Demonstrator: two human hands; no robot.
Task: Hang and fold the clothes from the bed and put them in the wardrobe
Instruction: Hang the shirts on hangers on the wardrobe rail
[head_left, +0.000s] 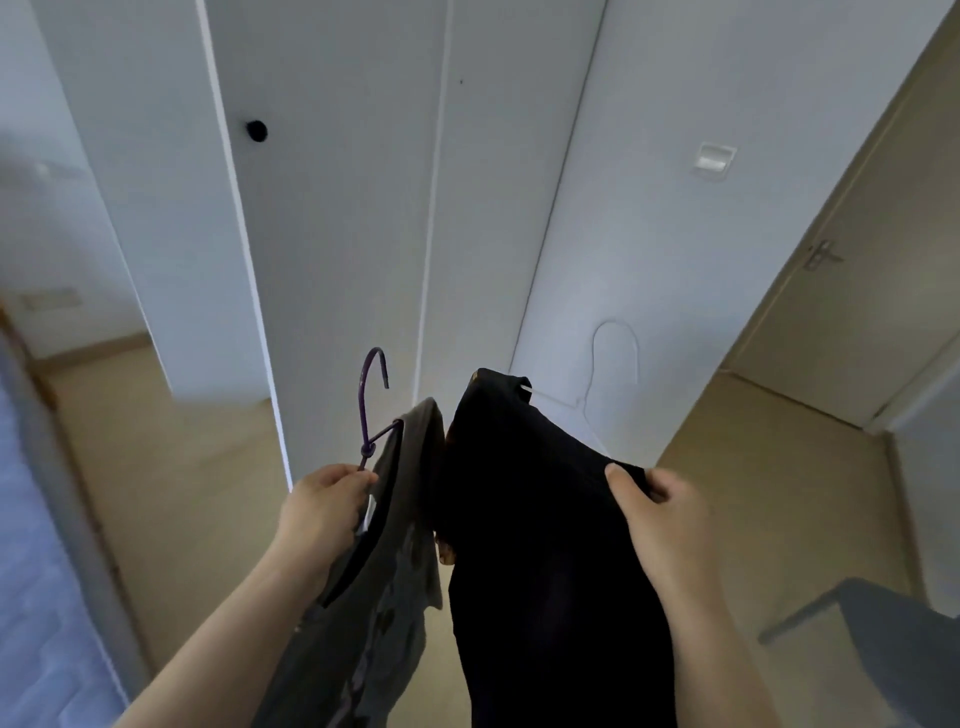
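I stand in front of the white wardrobe (337, 208), whose doors look closed and one of which carries a black round knob (256, 130). My left hand (322, 509) grips a purple hanger (370, 400) just below its hook. A grey garment (400, 545) hangs on that hanger and drops out of the bottom of the frame. My right hand (660, 514) pinches the top edge of a black garment (540, 545), which hangs right of the grey one. A white hanger tip (525, 388) shows at the black garment's top.
The bed (31, 571) with blue bedding runs along the left edge. A closed beige door (841, 291) with a handle stands at the right. A grey chair (883, 639) sits at the lower right. A white cable (615, 353) loops on the wall beside the wardrobe.
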